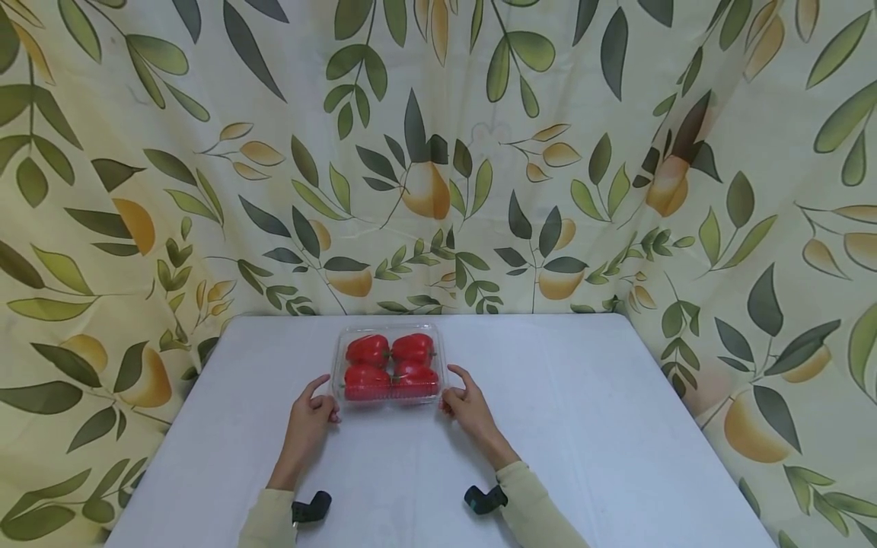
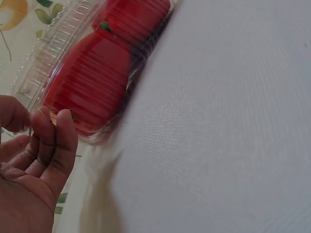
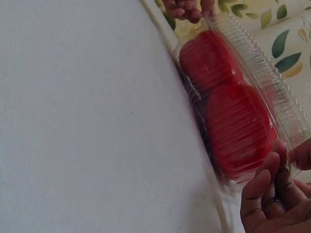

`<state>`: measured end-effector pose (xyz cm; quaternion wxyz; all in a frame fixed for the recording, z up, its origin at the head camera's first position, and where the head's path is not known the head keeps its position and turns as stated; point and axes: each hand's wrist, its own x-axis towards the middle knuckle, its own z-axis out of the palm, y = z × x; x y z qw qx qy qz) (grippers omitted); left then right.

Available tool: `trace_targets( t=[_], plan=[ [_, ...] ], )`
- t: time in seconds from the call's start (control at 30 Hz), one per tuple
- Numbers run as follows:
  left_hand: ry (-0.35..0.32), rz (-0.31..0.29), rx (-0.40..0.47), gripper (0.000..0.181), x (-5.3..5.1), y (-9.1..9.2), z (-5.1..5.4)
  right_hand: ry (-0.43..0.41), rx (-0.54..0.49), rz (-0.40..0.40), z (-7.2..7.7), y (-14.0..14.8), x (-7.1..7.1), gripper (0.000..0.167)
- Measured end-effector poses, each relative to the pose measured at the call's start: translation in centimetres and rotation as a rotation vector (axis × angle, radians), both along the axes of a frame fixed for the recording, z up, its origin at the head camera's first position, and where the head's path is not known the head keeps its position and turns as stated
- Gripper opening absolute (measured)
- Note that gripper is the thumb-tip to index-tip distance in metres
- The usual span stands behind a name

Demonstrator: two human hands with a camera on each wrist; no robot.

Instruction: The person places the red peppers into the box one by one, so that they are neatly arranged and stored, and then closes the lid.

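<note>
A clear plastic clamshell box (image 1: 388, 328) lies on the white table, with several red bell peppers (image 1: 413, 348) inside. At its near left corner, my left hand (image 1: 310, 418) pinches the rim between thumb and fingers. My right hand (image 1: 473, 415) grips the opposite near corner, its index finger stretched along the side. In the left wrist view, the ridged wall (image 2: 58, 46) stands above the fingers, and green stems show on the peppers (image 2: 95, 80). From the right wrist, the box's beaded edge (image 3: 272, 63) is seen, with peppers (image 3: 238, 131) behind the plastic.
The white table (image 1: 569, 426) stretches to both sides of the box and toward me. Behind it and at both sides hangs a leaf-and-fruit patterned curtain (image 1: 479, 251). Black wrist devices (image 1: 485, 499) sit at both sleeves.
</note>
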<state>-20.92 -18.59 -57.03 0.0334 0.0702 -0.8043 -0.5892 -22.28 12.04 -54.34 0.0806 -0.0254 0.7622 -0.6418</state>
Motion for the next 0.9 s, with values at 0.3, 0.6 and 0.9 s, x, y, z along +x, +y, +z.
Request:
trace_targets(
  t=[0.3, 0.6, 0.9],
  plan=[
    [0.011, 0.009, 0.020, 0.047, 0.1, 0.1, 0.2, -0.009, 0.000, -0.002, 1.6, -0.3, 0.8, 0.055],
    [-0.015, 0.017, 0.003, 0.046, -0.2, 0.1, 0.3, -0.007, -0.002, -0.011, 0.5, -0.3, -0.1, 0.055],
    [-0.054, 0.044, 0.076, 0.044, 0.4, -0.7, 0.6, -0.011, -0.031, -0.055, -1.8, 0.9, -1.1, 0.054]
  ],
)
